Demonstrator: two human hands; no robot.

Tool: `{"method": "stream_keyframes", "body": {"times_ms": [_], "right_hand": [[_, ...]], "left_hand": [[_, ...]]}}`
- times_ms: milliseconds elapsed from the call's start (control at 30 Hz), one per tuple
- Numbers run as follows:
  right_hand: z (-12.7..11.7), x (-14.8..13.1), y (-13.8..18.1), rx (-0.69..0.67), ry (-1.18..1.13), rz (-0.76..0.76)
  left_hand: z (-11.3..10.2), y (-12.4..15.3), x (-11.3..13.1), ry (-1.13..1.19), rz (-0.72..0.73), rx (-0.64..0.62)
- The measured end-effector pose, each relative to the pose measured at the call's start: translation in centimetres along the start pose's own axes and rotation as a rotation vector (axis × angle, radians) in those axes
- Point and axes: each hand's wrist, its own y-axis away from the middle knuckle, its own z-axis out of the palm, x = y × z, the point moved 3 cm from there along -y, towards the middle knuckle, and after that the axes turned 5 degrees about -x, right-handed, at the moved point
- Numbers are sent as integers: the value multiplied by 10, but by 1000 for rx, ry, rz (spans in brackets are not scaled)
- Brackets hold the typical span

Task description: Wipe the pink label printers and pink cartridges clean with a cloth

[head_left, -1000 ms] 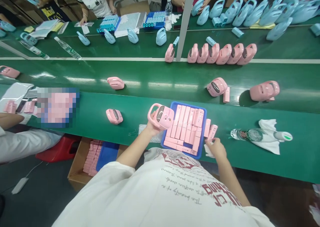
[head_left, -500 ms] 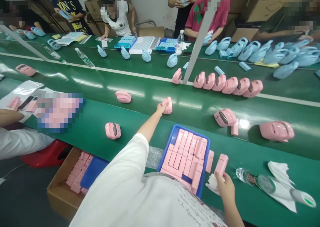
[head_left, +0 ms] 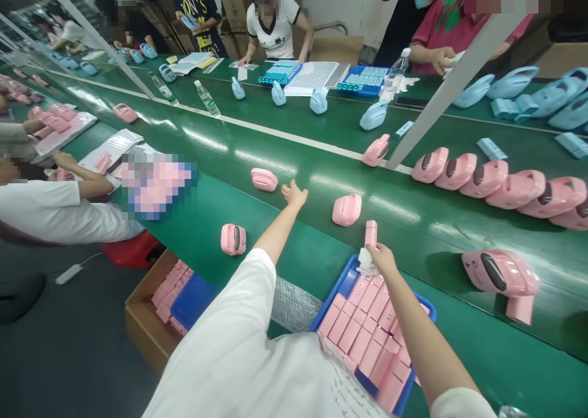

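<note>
My left hand is stretched out over the moving green belt with fingers spread and nothing in it. A pink device lies on the belt just right of it, and another pink device lies to its left. My right hand is closed on a small pink block together with a white cloth, held above the far corner of the blue tray. The tray is packed with several pink blocks.
A pink device rests on the near table strip, another with a block under it on the belt at right. A row of pink devices lines the belt's far side. A cardboard box of pink blocks sits below left. Other people work around.
My left hand set the pink device on the belt and let go, now open left of it. My right hand lifted a pink block forward over the tray. The view swung left.
</note>
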Motion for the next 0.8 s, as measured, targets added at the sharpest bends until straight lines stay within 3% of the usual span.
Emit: {"method": "stream_keyframes", "body": {"times_ms": [100,200,300,433,600,700,800], "right_hand": [[18,-11,-13,2,-30,-29],[25,-12,-9,-30,-97,-54],[24,-12,-1,-66,-188,-80],[14,-14,20,-71,-363,-88],[-14,5,86,-151,-655,-40],[-42,26,139,-105,-772,20],[-76,44,187,20,-872,60]], "left_hand": [[-57,-31,-4,-73,-47,186],[-94,-56,-11,-104,-120,210],[-106,-67,-18,-107,-151,183],[-111,-63,-27,-96,-112,170],[-113,-23,-37,-62,106,104],[-107,25,-45,-45,295,16],[-94,84,-61,-49,439,-150]]}}
